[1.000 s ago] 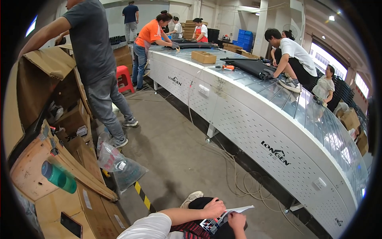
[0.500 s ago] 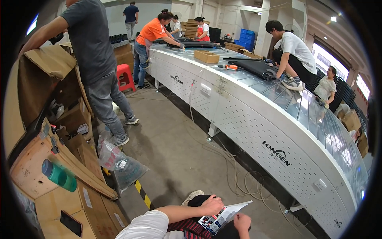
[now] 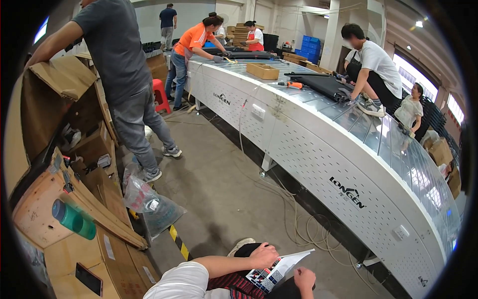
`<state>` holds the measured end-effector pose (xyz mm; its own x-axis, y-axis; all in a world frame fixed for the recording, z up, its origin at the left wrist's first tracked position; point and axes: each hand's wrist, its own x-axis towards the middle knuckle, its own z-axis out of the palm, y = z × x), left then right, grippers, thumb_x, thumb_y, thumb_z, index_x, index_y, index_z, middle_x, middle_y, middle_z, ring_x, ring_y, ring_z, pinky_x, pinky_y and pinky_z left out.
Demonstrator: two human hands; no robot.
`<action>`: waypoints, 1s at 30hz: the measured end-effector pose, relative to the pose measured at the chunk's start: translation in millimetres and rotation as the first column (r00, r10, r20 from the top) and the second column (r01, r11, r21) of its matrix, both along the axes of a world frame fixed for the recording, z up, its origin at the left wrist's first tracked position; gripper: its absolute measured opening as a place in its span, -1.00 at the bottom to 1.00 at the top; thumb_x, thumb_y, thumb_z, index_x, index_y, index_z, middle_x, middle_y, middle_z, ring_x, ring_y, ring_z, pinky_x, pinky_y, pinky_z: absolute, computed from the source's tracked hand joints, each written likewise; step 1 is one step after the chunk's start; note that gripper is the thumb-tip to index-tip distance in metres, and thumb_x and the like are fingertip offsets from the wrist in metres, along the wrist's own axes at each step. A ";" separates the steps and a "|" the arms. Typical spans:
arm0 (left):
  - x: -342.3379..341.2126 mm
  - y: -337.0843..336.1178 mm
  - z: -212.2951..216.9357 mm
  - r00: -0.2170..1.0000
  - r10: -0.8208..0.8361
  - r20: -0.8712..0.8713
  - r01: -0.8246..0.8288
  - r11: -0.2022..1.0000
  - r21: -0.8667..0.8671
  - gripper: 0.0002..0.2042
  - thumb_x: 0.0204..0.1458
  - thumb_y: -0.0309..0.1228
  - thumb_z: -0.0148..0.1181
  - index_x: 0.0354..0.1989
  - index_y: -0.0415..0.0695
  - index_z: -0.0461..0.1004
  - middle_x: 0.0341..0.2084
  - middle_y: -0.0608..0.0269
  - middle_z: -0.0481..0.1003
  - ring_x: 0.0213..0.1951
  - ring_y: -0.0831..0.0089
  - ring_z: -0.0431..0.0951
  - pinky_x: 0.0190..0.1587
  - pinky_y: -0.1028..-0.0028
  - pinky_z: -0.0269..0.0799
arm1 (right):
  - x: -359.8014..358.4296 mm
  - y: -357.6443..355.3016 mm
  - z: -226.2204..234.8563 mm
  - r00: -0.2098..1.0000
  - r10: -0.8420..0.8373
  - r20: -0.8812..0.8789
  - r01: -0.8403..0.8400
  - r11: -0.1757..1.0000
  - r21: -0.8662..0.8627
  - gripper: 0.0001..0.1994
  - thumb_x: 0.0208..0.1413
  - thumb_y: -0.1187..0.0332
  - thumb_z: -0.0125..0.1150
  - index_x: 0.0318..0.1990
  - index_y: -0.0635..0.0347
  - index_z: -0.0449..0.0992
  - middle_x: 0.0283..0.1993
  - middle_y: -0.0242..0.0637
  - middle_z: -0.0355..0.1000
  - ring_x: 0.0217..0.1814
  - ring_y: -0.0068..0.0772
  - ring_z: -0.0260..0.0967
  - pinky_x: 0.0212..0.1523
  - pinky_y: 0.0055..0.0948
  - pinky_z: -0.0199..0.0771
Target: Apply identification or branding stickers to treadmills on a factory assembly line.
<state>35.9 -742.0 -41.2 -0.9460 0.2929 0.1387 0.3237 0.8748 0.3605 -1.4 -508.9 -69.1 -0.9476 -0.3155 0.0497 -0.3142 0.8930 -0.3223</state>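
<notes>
Two hands sit at the bottom edge of frame, both on one printed booklet (image 3: 275,271), white with small coloured squares on the open page, held over the wearer's lap. Left hand (image 3: 264,255) comes in on a bare forearm from the lower left, lies on the booklet's upper edge, fingers curled down over it, gripping. Right hand (image 3: 304,277) is at the booklet's right side, loosely fisted, touching the page; whether it actually pinches the paper can't be told. Under the booklet: dark clothing and a red striped patch, a pale shoe (image 3: 240,245) just above the left hand. Concrete floor (image 3: 219,189) ahead with loose cables (image 3: 303,229) running along a long white perforated machine (image 3: 318,149) with a glass top. Left side: stacked cardboard boxes (image 3: 55,99), a green bottle (image 3: 74,219) lying on a cardboard sheet, clear plastic bags (image 3: 149,204) on the floor. Person in grey (image 3: 124,65) stands at the boxes; several more people work around the machine, well apart from the wearer.
</notes>
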 end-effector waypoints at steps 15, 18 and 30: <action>-1.8 9.0 -7.1 0.999 -0.031 0.014 0.031 1.000 -0.005 -0.87 -0.20 -0.40 0.01 -0.50 -0.12 0.47 -0.44 0.23 0.47 -0.16 0.36 0.38 0.03 0.17 0.09 | -2.6 -4.7 -10.9 0.997 0.075 -0.008 -0.073 0.987 0.144 -0.76 -0.15 0.15 0.05 -0.54 0.09 0.53 -0.57 -0.16 0.43 -0.49 -0.12 0.40 -0.36 -0.20 0.34; -1.1 4.5 -6.8 1.000 -0.015 0.018 0.015 1.000 0.018 -0.87 -0.20 -0.40 0.01 -0.50 -0.13 0.47 -0.43 0.22 0.47 -0.14 0.35 0.37 0.05 0.15 0.07 | -2.0 -0.7 -8.4 0.997 0.039 -0.060 -0.034 0.997 0.075 -0.79 -0.18 0.17 0.10 -0.57 0.07 0.53 -0.60 -0.17 0.41 -0.51 -0.10 0.39 -0.44 -0.21 0.38; -2.3 25.6 -11.9 0.997 -0.073 0.009 0.073 0.997 -0.021 -0.88 -0.19 -0.40 0.01 -0.51 -0.11 0.47 -0.46 0.23 0.47 -0.19 0.37 0.39 -0.01 0.19 0.12 | 1.7 -25.0 -11.7 0.990 0.108 0.086 -0.129 0.943 0.308 -0.72 -0.09 0.12 -0.03 -0.45 0.08 0.52 -0.48 -0.20 0.46 -0.39 -0.18 0.41 -0.25 -0.19 0.29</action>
<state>33.6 -716.4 -53.1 -0.9230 0.3642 0.1242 0.3844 0.8565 0.3444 0.2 -533.8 -80.8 -0.9002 -0.4153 -0.1311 -0.4113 0.9097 -0.0575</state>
